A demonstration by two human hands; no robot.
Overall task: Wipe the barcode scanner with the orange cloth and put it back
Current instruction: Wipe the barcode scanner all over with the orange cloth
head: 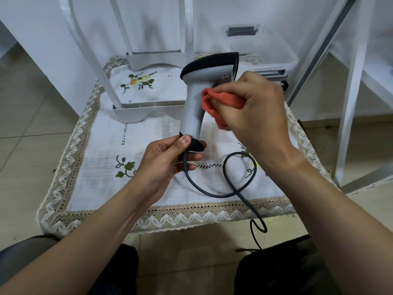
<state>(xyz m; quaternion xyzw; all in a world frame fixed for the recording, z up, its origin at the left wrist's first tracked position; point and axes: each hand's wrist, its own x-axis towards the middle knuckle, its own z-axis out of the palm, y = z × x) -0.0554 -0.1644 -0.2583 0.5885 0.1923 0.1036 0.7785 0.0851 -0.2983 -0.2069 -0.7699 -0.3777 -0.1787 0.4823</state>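
Both bare forearms reach in from six o'clock, over dark-clothed knees at the bottom edge. At centre, the left hand is closed around the black base of the barcode scanner, thumb on top, pinching it where the dark cable leaves the handle. From there the scanner stands nearly upright in the air above the table, grey handle rising toward twelve o'clock, its black-topped head pointing toward two o'clock. At about one o'clock from the left hand, the right hand is closed on the bunched orange cloth, pressing it against the right side of the handle just under the head. A small marking shows on the side of the head, too small to read; no brand or label is legible anywhere.

Below, the cable loops once on a white tablecloth embroidered with green vines and a yellow fruit, edged in beige zigzag lace, then drops off the near edge at five o'clock toward the tiled floor. At eleven to twelve o'clock a white plastic rack stands on the cloth. A clear plastic bin sits at one o'clock, against the white wall. White shelving rises at three o'clock.
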